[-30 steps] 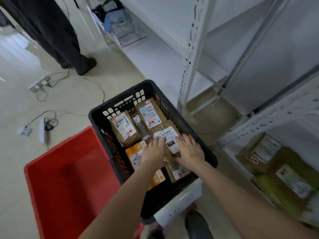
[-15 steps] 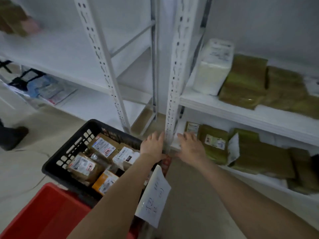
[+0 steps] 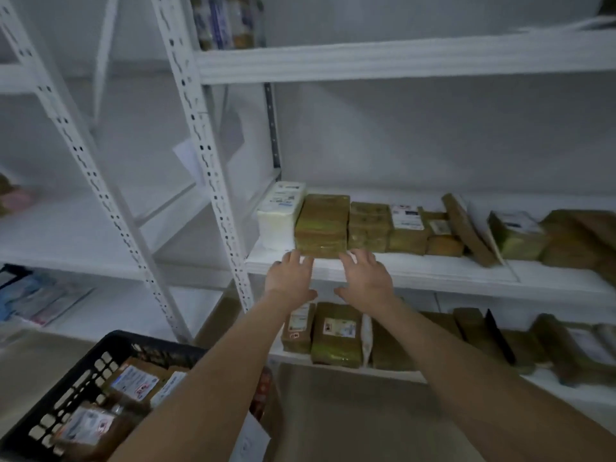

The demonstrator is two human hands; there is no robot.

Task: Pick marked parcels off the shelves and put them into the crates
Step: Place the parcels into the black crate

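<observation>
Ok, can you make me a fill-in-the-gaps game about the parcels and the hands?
The white parcel stands to the ____ of the brown parcel.
The crate with parcels inside is coloured ____.
The left hand and the right hand reach toward the ____ parcel, not the white one.
Missing words: left, black, brown.

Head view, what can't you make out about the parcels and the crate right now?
- Head view: labels on the middle-shelf parcels, too blurred and small to read.
- Head view: black crate, cut off by the bottom-left edge.
- Head view: whether the left hand and right hand touch the brown parcel, blurred.
</observation>
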